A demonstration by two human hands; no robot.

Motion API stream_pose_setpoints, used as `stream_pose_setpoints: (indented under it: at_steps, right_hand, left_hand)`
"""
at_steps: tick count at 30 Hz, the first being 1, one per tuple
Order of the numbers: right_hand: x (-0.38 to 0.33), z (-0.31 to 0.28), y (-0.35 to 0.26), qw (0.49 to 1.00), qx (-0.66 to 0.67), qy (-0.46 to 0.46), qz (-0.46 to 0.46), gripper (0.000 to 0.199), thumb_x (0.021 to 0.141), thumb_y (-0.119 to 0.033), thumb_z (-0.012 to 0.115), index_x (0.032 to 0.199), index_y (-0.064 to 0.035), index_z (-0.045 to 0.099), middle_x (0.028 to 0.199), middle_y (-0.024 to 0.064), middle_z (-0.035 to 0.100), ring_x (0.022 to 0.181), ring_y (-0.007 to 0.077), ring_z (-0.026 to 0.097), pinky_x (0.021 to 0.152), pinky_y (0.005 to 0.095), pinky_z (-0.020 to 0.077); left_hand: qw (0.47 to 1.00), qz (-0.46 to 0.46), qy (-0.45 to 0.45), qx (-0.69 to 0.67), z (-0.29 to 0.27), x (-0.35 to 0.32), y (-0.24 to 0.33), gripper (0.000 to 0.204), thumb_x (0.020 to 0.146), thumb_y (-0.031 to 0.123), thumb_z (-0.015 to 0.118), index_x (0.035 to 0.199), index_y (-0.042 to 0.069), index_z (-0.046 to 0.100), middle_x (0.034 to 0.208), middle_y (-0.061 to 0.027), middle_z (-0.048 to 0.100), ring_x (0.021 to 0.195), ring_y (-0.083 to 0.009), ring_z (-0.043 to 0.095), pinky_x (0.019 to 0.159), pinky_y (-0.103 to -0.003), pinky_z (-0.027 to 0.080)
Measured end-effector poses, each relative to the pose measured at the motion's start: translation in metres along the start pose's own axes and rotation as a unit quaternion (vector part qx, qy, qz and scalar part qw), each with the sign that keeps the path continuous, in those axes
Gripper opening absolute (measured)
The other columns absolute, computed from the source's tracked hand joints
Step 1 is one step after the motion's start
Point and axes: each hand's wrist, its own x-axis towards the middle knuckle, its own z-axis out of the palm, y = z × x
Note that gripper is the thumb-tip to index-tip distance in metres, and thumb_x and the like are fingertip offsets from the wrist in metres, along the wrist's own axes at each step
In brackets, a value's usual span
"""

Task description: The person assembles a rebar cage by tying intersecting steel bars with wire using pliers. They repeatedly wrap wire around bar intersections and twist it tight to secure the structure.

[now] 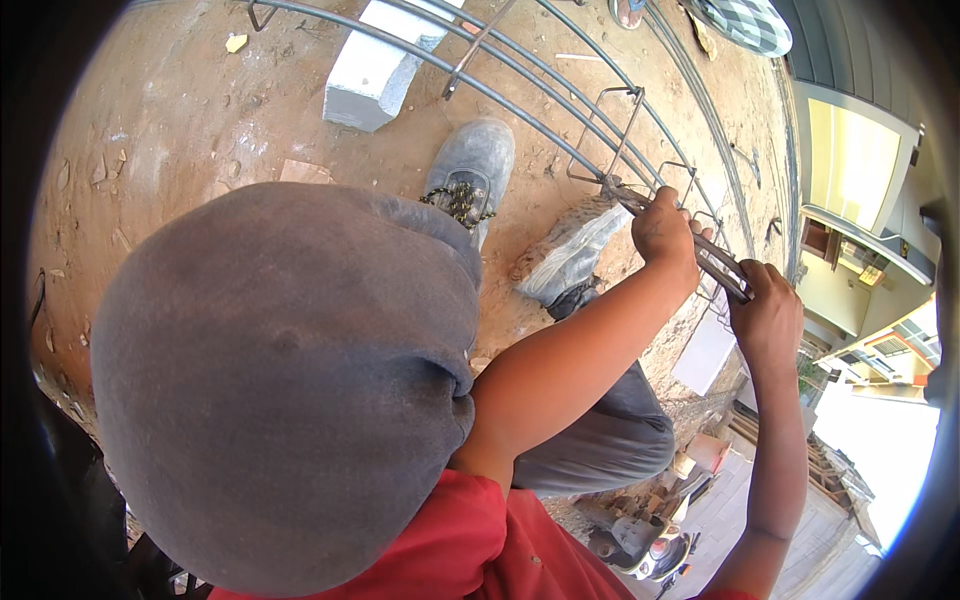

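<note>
Long dark pincers [722, 262] reach to a steel bar of a reinforcing cage. Their jaws are at a corner where a bent square stirrup [632, 125] meets the bar [510, 103]. My left hand [665, 238] is closed around the pincers near the jaw end. Farther back, my right hand [768, 312] is wrapped around the ends of the handles. Some of its fingers are hidden behind them. Any tie wire at the jaws is too small to make out.
Under the bars at the far side stands a pale concrete block [375, 80]. My left boot [470, 165] and right boot [580, 255] rest on dirt ground by the cage. My bent grey-trousered knee [285, 380] fills the left. A person's foot [628, 12] shows at the top.
</note>
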Motion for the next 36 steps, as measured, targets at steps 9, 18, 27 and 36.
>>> stream_pose_setpoints:
  at_steps: [9,18,27,36]
  right_hand:
    - [0.017,0.002,0.006,0.994,-0.07,0.05,-0.062,0.009,0.083,-0.008,0.059,0.084,-0.0122,0.067,0.076,0.0104,0.062,0.074,0.0307,0.063,0.065,0.0424,0.0504]
    - [0.034,0.013,0.028,0.986,-0.085,0.037,-0.14,0.017,0.084,-0.009,0.059,0.1,-0.0124,0.062,0.083,0.0091,0.063,0.07,0.029,0.062,0.066,0.0444,0.0492]
    - [0.03,0.015,0.029,0.993,-0.069,-0.048,-0.078,0.013,0.086,-0.006,0.053,0.099,-0.0084,0.055,0.09,0.0115,0.062,0.084,0.0329,0.062,0.07,0.0464,0.0509]
    - [0.001,0.014,0.001,0.992,-0.104,0.022,-0.073,0.022,0.08,-0.013,0.069,0.095,-0.0057,0.055,0.1,0.0109,0.057,0.092,0.0329,0.057,0.077,0.0434,0.0474]
  left_hand:
    - [0.997,0.015,0.056,-0.056,0.013,0.004,-0.004,0.021,0.087,0.02,0.058,0.075,0.007,0.045,0.064,-0.0027,0.041,0.051,-0.0163,0.041,0.058,-0.038,0.048]
    - [1.0,-0.002,0.001,-0.005,0.012,0.011,-0.003,0.03,0.093,0.022,0.061,0.108,0.0,0.048,0.089,-0.008,0.046,0.069,-0.0194,0.052,0.071,-0.037,0.054]
    - [0.999,0.007,-0.029,0.024,0.001,0.008,-0.002,0.031,0.09,0.023,0.07,0.103,-0.001,0.055,0.091,-0.0091,0.055,0.081,-0.0219,0.064,0.07,-0.035,0.054]
    - [0.992,0.032,-0.117,0.025,-0.018,0.001,0.004,0.026,0.088,0.022,0.073,0.093,0.003,0.057,0.079,-0.006,0.058,0.08,-0.0222,0.067,0.085,-0.037,0.06]
